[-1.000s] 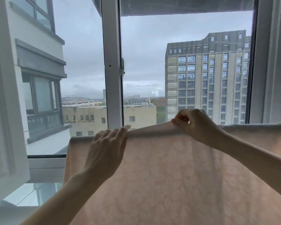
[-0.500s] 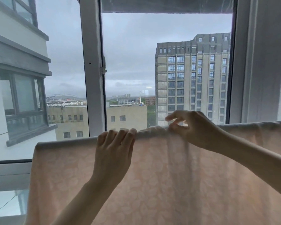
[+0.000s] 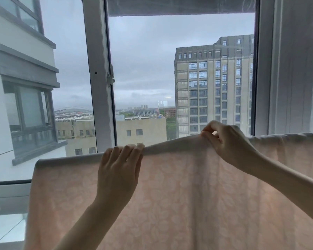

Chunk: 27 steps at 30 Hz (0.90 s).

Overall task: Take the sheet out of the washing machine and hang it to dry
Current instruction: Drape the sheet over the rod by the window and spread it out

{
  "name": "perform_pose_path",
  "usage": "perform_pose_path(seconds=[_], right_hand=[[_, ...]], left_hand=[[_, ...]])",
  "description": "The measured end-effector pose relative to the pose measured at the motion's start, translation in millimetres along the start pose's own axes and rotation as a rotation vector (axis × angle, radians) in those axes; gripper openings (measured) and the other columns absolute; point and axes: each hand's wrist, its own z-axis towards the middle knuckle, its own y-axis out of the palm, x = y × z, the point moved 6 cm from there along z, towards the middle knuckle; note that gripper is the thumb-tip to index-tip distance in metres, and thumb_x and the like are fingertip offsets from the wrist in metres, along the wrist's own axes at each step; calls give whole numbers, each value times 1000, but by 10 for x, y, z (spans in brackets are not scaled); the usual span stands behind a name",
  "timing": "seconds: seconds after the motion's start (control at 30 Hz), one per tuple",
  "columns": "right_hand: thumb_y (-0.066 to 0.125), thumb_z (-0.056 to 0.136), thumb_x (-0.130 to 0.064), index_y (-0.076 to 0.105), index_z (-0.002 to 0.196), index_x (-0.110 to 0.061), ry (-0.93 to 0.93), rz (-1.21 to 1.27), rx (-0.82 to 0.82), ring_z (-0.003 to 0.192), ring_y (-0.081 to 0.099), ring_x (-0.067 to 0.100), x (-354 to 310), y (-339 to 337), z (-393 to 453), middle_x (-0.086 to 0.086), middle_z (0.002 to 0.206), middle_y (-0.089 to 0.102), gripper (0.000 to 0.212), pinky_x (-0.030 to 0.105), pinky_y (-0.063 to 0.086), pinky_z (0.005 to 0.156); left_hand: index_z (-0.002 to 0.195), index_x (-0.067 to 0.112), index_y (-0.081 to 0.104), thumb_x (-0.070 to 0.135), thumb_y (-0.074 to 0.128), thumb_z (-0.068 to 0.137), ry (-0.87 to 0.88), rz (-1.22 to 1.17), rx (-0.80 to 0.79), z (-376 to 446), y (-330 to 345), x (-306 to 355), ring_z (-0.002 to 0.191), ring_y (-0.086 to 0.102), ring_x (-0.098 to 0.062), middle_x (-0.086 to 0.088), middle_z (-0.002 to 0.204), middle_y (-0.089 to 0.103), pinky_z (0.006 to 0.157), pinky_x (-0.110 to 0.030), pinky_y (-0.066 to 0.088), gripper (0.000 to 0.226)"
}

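The sheet (image 3: 179, 204) hangs in front of the window frame (image 3: 99, 87), a thin pale-pink cloth with a faint leafy print, light glowing through it. Its top fold runs long from left to right, rising slightly toward the right, and the rest drops straight down out of view. My left hand (image 3: 118, 170) lies flat on the cloth with its fingertips hooked over the fold. My right hand (image 3: 228, 143) pinches the fold between thumb and fingers, lifting a small peak with soft creases falling below it.
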Motion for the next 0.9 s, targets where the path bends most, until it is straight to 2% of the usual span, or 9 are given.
perform_pose_path(seconds=[0.07, 0.17, 0.23, 0.33, 0.5, 0.67, 0.77, 0.83, 0.9], right_hand=[[58, 93, -27, 64, 93, -21, -1, -38, -7, 73, 65, 9, 26, -14, -3, -7, 78, 68, 9, 23, 49, 66], [59, 92, -29, 65, 93, -21, -4, -46, -10, 76, 65, 11, 24, -22, 17, -6, 79, 70, 10, 28, 51, 72], [59, 92, -28, 66, 93, -21, -6, -38, -8, 76, 65, 10, 26, -7, 25, -6, 80, 70, 10, 28, 53, 74], [60, 91, -27, 67, 91, -21, -21, -36, 2, 73, 64, 8, 47, 10, 22, -8, 78, 70, 9, 31, 54, 74], [62, 90, -25, 69, 90, -20, -47, -26, 28, 68, 62, 3, 99, -41, 5, -8, 76, 70, 9, 22, 53, 68], [65, 88, -23, 70, 88, -19, -69, 21, 6, 68, 64, 2, 104, -50, 1, -9, 74, 69, 7, 25, 54, 70], [64, 88, -22, 71, 88, -21, -72, 40, -42, 68, 63, 1, 64, -89, -18, -10, 73, 69, 8, 19, 53, 68], [60, 91, -21, 70, 88, -22, -45, 73, -106, 61, 61, -3, 82, -136, -19, -11, 70, 66, 10, 13, 48, 58], [58, 92, -20, 68, 92, -22, -3, 72, -149, 62, 59, -10, 164, -215, -16, -14, 78, 66, 10, 7, 43, 56]], left_hand=[[117, 10, 64, 17, 55, 95, -30, 0, -18, 37, 16, 88, 90, 61, -25, -4, 103, 68, 84, -41, 49, 25], [124, 6, 62, 7, 69, 84, 12, -2, -58, 112, 89, 359, 101, 60, -26, -7, 114, 67, 94, -42, 48, 41], [128, 5, 59, 7, 68, 83, 39, -34, -70, 180, 138, 571, 107, 59, -27, -8, 119, 65, 98, -45, 47, 46], [131, 8, 56, 14, 60, 87, 18, -77, -80, 286, 205, 797, 105, 59, -26, -6, 121, 64, 96, -45, 46, 45], [137, 25, 45, 35, 54, 84, 30, 16, -180, 342, 294, 927, 93, 55, -28, -2, 116, 58, 82, -49, 44, 55], [142, 31, 39, 45, 56, 83, 57, 98, -201, 290, 349, 925, 96, 53, -31, -7, 122, 53, 83, -53, 43, 63], [141, 32, 39, 47, 56, 82, 42, 97, -207, 284, 316, 920, 97, 53, -32, -7, 121, 53, 85, -54, 43, 63], [141, 33, 40, 48, 57, 81, 38, 89, -218, 278, 287, 919, 97, 53, -33, -6, 120, 53, 85, -55, 42, 64], [141, 32, 40, 49, 58, 80, 44, 73, -224, 270, 280, 899, 98, 53, -33, -7, 120, 53, 85, -55, 43, 66]])
